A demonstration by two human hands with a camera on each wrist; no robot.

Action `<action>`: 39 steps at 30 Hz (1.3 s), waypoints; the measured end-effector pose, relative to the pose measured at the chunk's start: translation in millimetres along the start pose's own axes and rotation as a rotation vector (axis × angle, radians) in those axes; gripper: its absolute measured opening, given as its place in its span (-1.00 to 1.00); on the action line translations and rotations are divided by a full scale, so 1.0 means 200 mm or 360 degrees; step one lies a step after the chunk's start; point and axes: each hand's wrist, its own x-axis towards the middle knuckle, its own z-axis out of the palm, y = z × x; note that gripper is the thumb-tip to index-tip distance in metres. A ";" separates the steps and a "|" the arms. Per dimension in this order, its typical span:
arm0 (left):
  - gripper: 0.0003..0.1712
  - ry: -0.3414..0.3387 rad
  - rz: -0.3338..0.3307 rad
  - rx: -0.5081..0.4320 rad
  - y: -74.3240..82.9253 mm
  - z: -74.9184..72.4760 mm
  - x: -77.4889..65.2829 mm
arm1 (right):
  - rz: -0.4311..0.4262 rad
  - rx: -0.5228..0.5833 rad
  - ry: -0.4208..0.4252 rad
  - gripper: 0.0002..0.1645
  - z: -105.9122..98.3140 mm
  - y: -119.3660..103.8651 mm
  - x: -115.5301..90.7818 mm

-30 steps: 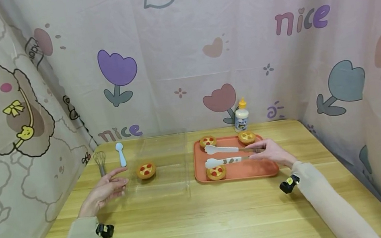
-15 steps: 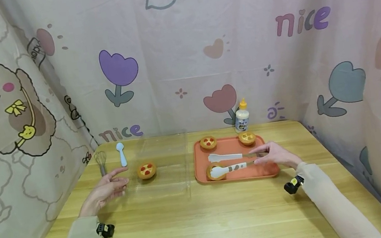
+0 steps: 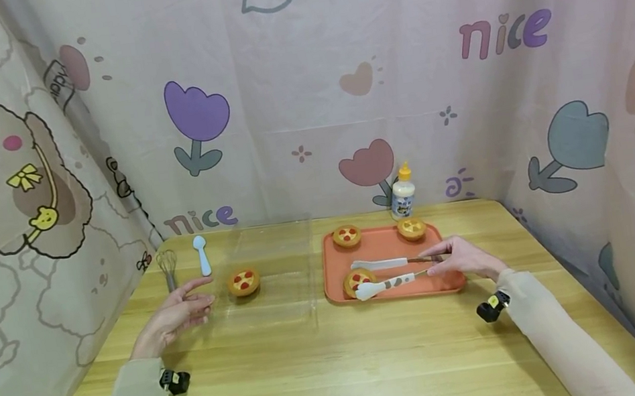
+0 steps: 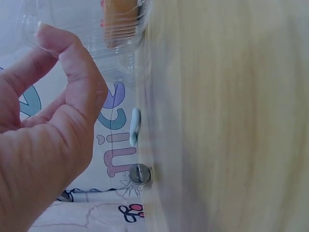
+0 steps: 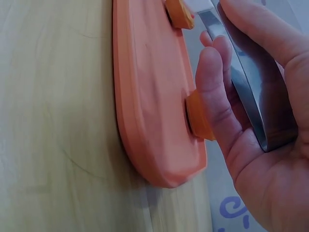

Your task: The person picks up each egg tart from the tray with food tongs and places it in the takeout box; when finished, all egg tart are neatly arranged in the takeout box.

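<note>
Right hand [image 3: 465, 258]: holds the tongs [image 3: 390, 263] by both arms, thumb on one and fingers on the other. The grip is loose enough that the white tips stand apart, presumably so they can pass either side of the near-left tart [image 3: 356, 278] on the orange tray [image 3: 379, 243]. The near tip overlaps that tart's near edge; the far tip lies beyond it. Contact cannot be confirmed.

Left hand [image 3: 172, 316]: fingers relaxed and parted, grasping nothing evident, at the left side of the clear container [image 3: 292, 299]. It may be there to steady it — touching or just short, I cannot tell. One tart [image 3: 243, 283] sits inside, at the left. Two further tarts occupy the tray's far corners, well away from the tips.

Differences between views: the right wrist camera shows the tongs' steel bend against the palm, hidden from the head camera, but cuts off the tips. The left wrist camera shows the container's ribbed side wall and the whisk [image 4: 139, 174] end-on; only the head camera shows the whisk's wires clearly.
</note>
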 end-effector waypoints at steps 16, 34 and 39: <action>-0.13 -0.0029 -0.0002 -0.0031 0.02 0.00 0.00 | 0.0015 -0.0028 0.0070 -0.44 0.03 -0.01 0.02; -0.16 0.0001 0.0021 -0.0020 0.00 0.00 0.00 | -0.0031 0.0029 0.0164 -0.47 0.08 -0.03 0.04; -0.16 0.0012 0.0018 -0.0043 0.01 0.00 -0.01 | -0.0014 0.0026 0.0164 -0.45 0.10 -0.06 0.04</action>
